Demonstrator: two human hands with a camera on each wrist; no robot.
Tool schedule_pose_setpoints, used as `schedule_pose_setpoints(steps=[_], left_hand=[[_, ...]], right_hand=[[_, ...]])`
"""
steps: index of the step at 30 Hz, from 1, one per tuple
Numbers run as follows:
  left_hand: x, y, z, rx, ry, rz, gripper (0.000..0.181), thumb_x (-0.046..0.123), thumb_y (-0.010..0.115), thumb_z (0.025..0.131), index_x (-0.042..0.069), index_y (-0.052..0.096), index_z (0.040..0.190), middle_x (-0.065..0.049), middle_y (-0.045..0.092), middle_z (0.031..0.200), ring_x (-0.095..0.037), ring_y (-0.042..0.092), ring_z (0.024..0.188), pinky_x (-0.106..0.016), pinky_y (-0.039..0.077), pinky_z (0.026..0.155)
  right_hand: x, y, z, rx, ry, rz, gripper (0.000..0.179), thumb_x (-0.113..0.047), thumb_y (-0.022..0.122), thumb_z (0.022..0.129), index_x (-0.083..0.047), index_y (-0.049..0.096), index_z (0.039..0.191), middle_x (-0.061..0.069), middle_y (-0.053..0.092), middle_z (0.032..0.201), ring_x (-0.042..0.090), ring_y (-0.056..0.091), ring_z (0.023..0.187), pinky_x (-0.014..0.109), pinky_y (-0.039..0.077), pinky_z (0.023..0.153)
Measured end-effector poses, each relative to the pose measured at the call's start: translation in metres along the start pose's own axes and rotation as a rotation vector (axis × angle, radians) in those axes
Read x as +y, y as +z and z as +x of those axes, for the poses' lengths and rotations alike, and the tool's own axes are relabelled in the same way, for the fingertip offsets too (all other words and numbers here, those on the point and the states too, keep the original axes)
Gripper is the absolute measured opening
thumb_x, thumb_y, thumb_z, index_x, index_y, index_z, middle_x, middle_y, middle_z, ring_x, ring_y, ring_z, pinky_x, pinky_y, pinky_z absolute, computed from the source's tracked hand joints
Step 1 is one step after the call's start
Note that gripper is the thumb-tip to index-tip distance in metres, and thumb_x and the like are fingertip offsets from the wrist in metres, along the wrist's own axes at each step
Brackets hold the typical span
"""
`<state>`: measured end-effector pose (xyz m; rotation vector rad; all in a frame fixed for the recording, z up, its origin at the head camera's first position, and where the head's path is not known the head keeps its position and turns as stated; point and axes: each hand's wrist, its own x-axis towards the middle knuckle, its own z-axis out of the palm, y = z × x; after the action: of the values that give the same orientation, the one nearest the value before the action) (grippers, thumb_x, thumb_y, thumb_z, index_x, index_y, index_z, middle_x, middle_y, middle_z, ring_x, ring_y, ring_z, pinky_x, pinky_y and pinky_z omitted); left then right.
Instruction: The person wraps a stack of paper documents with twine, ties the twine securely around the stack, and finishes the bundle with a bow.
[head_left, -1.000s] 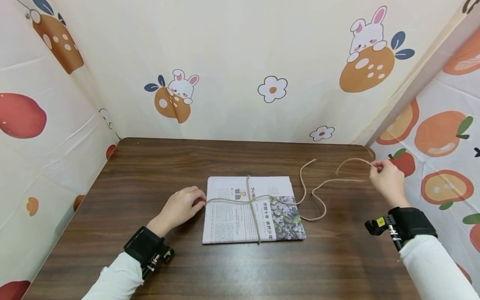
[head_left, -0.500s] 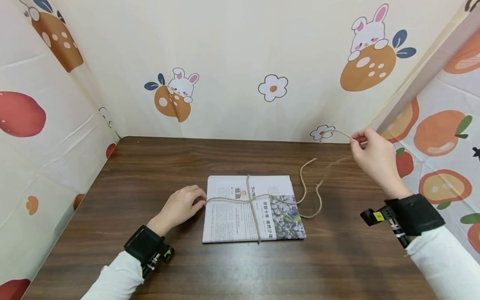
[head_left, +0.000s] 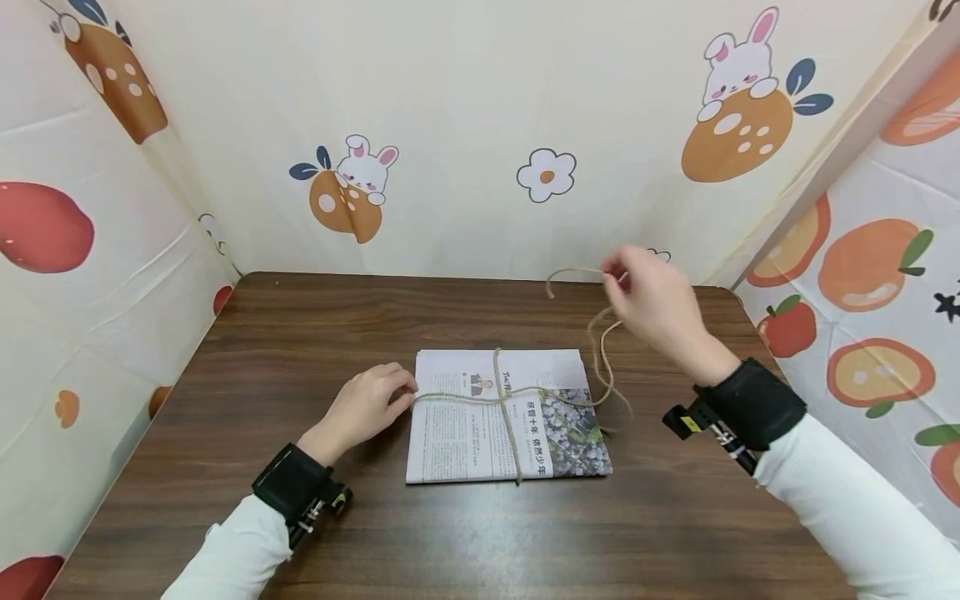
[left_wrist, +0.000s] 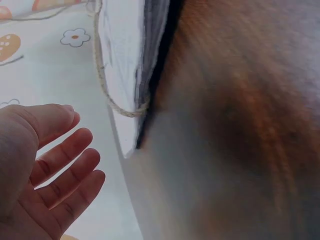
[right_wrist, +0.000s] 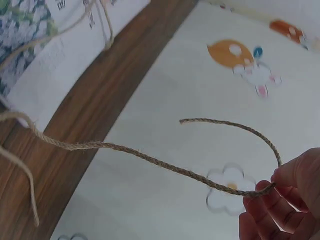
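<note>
A folded newspaper stack (head_left: 457,454) lies on the wooden table, with light brown twine (head_left: 512,433) crossing over it lengthwise and widthwise. My right hand (head_left: 660,304) pinches the twine (right_wrist: 150,159) near one end, raised behind the stack's right corner; a short curved tail sticks out past the fingers. Another loose twine end shows at the lower left of the right wrist view. At the stack's left edge rests my left hand (head_left: 363,408), fingertips right by the edge where the twine wraps under. In the left wrist view its fingers (left_wrist: 70,172) are loosely bent and hold nothing.
The brown wooden table (head_left: 322,317) runs back to a cream cloth wall (head_left: 465,100) printed with rabbits and flowers. Fruit-patterned cloth (head_left: 862,450) hangs at the right, with similar cloth at the left. Each wrist wears a black strap with a camera.
My right hand has moved left from the table's right edge toward the stack's far right corner, carrying the twine end. My left hand stays nearly still at the left edge.
</note>
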<state>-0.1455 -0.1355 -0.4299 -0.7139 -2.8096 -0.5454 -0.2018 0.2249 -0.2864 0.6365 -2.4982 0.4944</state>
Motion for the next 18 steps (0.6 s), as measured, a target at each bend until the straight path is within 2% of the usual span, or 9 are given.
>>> schedule_pose_setpoints(steps=[6, 11, 18], left_hand=[[0.013, -0.008, 0.015, 0.01, -0.006, -0.005, 0.008, 0.015, 0.067, 0.082, 0.013, 0.068, 0.09, 0.002, 0.062, 0.085, -0.01, 0.052, 0.071, -0.027, 0.047, 0.064], [0.027, -0.012, 0.03, 0.083, -0.011, -0.008, 0.013, 0.018, 0.068, 0.083, 0.012, 0.066, 0.095, -0.001, 0.062, 0.089, -0.012, 0.055, 0.074, -0.027, 0.046, 0.061], [0.049, -0.014, 0.051, 0.183, -0.022, -0.094, 0.027, 0.016, 0.067, 0.083, 0.008, 0.06, 0.108, -0.005, 0.062, 0.099, -0.019, 0.062, 0.084, -0.03, 0.05, 0.067]], right_hand=[[-0.024, 0.021, 0.007, -0.079, -0.016, 0.018, 0.006, -0.009, 0.057, 0.086, -0.007, 0.059, 0.092, 0.006, 0.061, 0.084, 0.019, 0.058, 0.072, 0.035, 0.048, 0.061], [-0.039, 0.041, 0.005, -0.12, -0.064, 0.037, 0.005, -0.008, 0.059, 0.085, -0.009, 0.059, 0.09, 0.003, 0.059, 0.081, 0.017, 0.056, 0.069, 0.033, 0.047, 0.059], [-0.054, 0.068, -0.007, -0.179, -0.121, 0.065, 0.005, -0.008, 0.059, 0.087, -0.009, 0.059, 0.091, 0.003, 0.056, 0.081, 0.015, 0.053, 0.068, 0.03, 0.044, 0.057]])
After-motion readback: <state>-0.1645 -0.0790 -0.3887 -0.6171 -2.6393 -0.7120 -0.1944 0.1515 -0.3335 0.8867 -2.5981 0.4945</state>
